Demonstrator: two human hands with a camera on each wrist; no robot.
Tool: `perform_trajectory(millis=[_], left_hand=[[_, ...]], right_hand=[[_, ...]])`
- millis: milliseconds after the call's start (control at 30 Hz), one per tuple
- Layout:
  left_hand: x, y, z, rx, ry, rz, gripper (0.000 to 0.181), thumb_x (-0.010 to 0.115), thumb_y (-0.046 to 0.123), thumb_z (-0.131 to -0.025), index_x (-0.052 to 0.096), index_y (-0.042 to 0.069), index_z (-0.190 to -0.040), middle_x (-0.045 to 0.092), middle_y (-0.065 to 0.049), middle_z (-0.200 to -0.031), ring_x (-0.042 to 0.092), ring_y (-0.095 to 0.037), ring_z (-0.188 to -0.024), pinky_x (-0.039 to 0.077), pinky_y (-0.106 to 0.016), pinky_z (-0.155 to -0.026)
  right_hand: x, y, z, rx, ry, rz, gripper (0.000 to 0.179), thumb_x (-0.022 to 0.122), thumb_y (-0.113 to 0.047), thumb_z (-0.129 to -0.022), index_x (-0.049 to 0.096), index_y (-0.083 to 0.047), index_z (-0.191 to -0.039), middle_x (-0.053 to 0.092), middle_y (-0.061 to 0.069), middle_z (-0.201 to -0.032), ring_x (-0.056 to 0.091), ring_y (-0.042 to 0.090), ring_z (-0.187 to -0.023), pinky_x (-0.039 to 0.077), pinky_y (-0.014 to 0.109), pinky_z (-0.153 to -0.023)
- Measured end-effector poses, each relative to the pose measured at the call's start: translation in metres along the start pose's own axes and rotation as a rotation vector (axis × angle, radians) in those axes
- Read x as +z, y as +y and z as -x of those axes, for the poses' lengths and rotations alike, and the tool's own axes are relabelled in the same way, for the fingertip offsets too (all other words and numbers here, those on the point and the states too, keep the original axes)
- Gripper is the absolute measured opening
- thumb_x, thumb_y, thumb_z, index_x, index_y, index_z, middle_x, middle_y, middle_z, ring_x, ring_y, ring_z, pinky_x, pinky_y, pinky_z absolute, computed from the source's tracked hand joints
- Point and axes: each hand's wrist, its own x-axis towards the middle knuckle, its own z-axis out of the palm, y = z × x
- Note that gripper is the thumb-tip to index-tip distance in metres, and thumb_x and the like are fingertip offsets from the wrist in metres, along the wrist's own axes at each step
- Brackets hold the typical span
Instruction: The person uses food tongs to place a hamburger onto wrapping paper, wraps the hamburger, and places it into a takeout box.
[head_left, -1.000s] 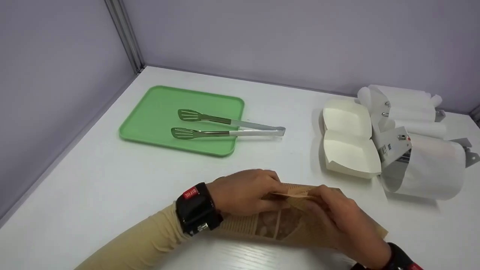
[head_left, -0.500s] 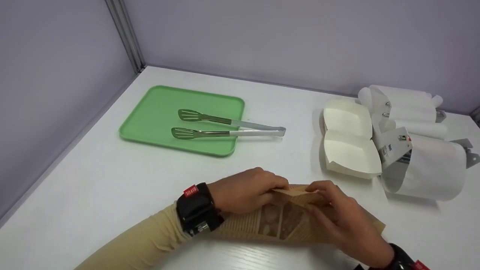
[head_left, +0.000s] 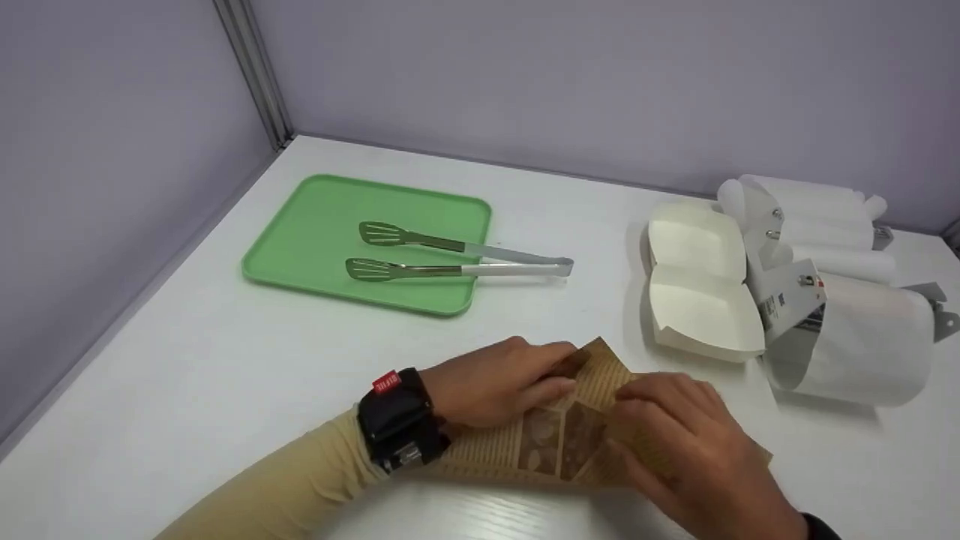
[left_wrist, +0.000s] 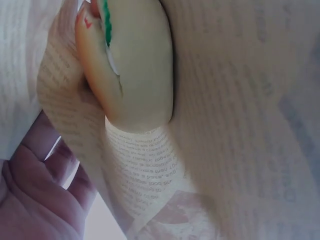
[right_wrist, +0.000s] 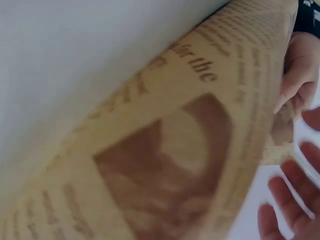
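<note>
The white tabletop (head_left: 195, 360) carries a green tray (head_left: 304, 244) beyond the printed paper (head_left: 570, 435). On the paper's left part, the left hand (head_left: 499, 382) keeps a thumb-and-finger grip; over its right part bends the right hand (head_left: 697, 442), whether gripping I cannot tell. Within the paper lies a filled bun (left_wrist: 137, 70).

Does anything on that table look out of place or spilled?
Slightly: the tongs look carelessly set, half on, half off the green tray. I see no spill. A corner of the printed paper juts out between the left hand and right hand, probably from handling.
</note>
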Motion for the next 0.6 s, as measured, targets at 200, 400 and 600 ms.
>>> perform_trajectory(millis=[200,400,600], left_hand=[[0.003,-0.001,-0.003,-0.017,0.017,-0.004,0.030,0.049,0.029,-0.107,0.055,0.013,-0.132,0.065,0.005,-0.095,0.058,-0.004,-0.082,0.047,-0.019,-0.077],[0.004,-0.001,-0.005,-0.054,-0.007,0.055,0.037,0.055,0.028,-0.105,0.055,0.015,-0.140,0.076,0.001,-0.117,0.068,0.001,-0.101,0.051,-0.019,-0.093],[-0.003,0.000,-0.002,-0.045,0.013,0.037,0.038,0.060,0.025,-0.103,0.057,0.014,-0.139,0.079,0.000,-0.105,0.066,0.003,-0.082,0.051,-0.016,-0.080]], right_hand=[[0.007,-0.009,0.008,-0.103,-0.163,0.081,0.033,0.057,-0.041,-0.101,0.074,-0.018,-0.117,0.070,-0.003,-0.122,0.064,0.016,-0.111,0.044,0.032,-0.098],[0.014,-0.011,0.014,-0.064,-0.230,0.099,0.034,0.076,-0.037,-0.090,0.074,-0.020,-0.120,0.068,-0.005,-0.127,0.063,0.014,-0.115,0.053,0.038,-0.089],[0.019,-0.012,0.015,-0.081,-0.211,0.087,0.030,0.070,-0.036,-0.095,0.074,-0.020,-0.121,0.069,-0.006,-0.124,0.063,0.015,-0.112,0.051,0.037,-0.090]])
